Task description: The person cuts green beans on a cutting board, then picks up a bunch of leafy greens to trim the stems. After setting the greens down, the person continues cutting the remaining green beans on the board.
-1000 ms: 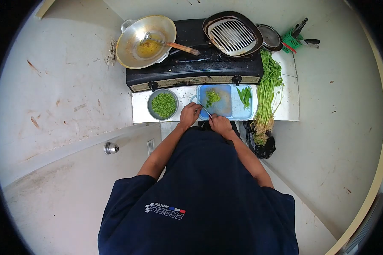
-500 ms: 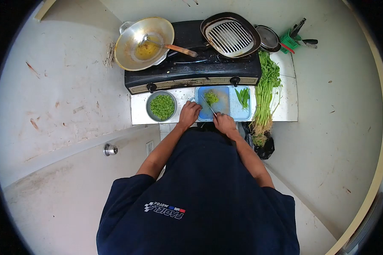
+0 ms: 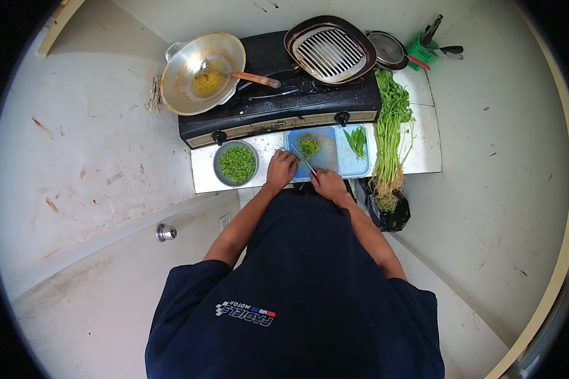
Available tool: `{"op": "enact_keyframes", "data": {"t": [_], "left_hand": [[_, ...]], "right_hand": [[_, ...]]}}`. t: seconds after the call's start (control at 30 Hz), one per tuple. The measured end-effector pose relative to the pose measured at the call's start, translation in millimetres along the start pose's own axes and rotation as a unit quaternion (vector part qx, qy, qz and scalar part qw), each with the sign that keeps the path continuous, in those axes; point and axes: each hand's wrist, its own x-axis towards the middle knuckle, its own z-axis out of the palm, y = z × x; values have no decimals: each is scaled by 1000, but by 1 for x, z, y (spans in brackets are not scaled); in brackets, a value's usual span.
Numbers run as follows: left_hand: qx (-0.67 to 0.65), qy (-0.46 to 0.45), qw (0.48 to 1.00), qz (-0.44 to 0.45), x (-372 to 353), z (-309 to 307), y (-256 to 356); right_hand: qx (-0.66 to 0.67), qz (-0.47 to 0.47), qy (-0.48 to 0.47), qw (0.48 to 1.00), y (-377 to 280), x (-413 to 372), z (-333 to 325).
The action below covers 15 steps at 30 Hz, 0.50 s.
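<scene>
My right hand (image 3: 328, 184) is wrapped round the handle of a knife (image 3: 305, 160), whose blade points up and left over the blue cutting board (image 3: 326, 153). At the board's left edge, my left hand (image 3: 282, 169) has its fingers curled together close to the blade; what they hold is too small to make out. Chopped greens (image 3: 308, 146) lie just beyond the blade. Cut green leaves (image 3: 356, 142) rest on the light blue tray (image 3: 363, 167) to the right. A grey bowl (image 3: 217, 165) full of chopped greens (image 3: 238, 164) stands left of my left hand.
Behind is a black stove (image 3: 272, 107) with a wok (image 3: 171, 82), a ladle (image 3: 254, 78) and a grill pan (image 3: 332, 50). Long rooted greens (image 3: 391, 132) lie at the right, near a small pan (image 3: 387, 49), a green basket (image 3: 418, 54) and a black bag (image 3: 395, 218).
The view has tilted slightly, shifting the stove and counter a little. The knife has moved slightly left, closer to my left hand. Both hands keep about the same pose.
</scene>
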Motion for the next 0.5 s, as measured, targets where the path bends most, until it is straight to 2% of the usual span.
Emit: {"op": "enact_keyframes", "data": {"t": [0.5], "left_hand": [[-19, 4, 1000, -21, -2, -1, 2]], "right_hand": [[-26, -36, 13, 999, -1, 2, 17]]}}
